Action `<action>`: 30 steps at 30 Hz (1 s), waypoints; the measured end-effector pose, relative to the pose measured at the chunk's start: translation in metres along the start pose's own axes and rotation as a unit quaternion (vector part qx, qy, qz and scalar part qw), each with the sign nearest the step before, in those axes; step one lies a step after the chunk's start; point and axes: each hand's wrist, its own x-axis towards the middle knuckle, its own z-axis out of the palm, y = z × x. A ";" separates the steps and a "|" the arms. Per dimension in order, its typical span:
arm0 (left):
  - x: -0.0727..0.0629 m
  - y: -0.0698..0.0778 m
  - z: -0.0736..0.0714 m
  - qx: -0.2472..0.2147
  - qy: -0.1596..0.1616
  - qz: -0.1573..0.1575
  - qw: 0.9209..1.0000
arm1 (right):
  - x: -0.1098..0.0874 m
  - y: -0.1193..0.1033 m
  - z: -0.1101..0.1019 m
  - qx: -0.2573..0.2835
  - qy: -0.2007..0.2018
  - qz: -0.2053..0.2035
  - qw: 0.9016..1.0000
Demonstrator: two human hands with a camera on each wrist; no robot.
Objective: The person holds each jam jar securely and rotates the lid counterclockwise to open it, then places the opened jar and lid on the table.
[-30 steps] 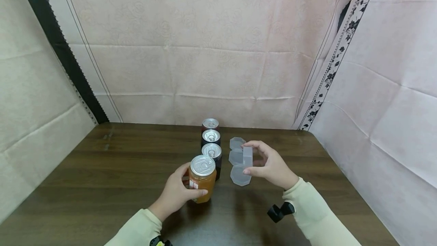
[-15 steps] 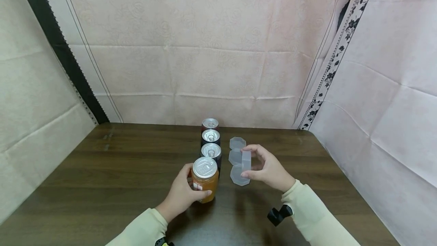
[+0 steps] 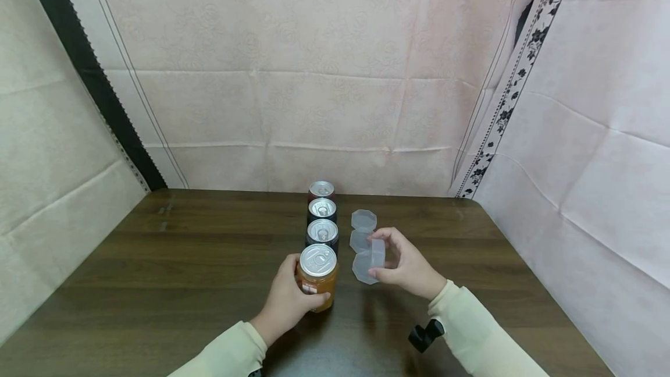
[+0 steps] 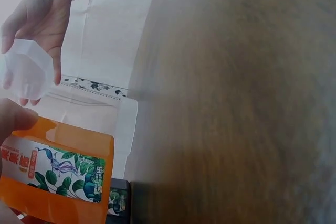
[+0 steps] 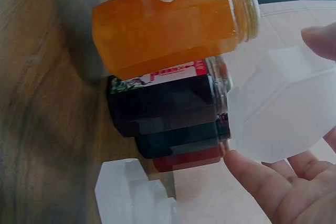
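My left hand (image 3: 287, 301) grips a glass jar of orange contents (image 3: 323, 287) with a silver ring-pull top, thumb on its near side. The jar stands upright at the near end of a row of dark-filled jars (image 3: 321, 233); whether it touches the table is hard to tell. In the left wrist view its printed label (image 4: 63, 171) shows. My right hand (image 3: 410, 263) holds a translucent octagonal plastic cap (image 5: 286, 103) on edge between thumb and fingers. That cap is above similar caps (image 3: 363, 220) lying in a line right of the jars.
A brown wood-grain table (image 3: 183, 284) lies under everything. Behind the row rises a pale cloth wall (image 3: 314, 103), with more cloth on both sides. The farthest jar (image 3: 321, 189) has reddish contents and stands near the table's back edge.
My left hand has moved right with the orange jar, bringing it closer in line with the row. My right hand has shifted slightly towards me and left with the cap.
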 end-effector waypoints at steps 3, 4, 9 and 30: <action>0.000 0.000 0.001 0.001 0.000 -0.003 1.000 | 0.000 0.003 0.001 -0.004 -0.003 0.005 1.000; 0.000 0.000 0.002 0.003 0.000 -0.003 1.000 | 0.000 0.004 0.001 -0.004 -0.004 0.007 1.000; 0.001 -0.003 0.004 0.009 0.001 -0.004 1.000 | -0.001 0.008 0.002 -0.003 -0.005 0.023 1.000; 0.003 -0.003 0.008 0.016 0.009 -0.017 1.000 | -0.004 0.027 0.008 0.005 -0.009 0.059 0.998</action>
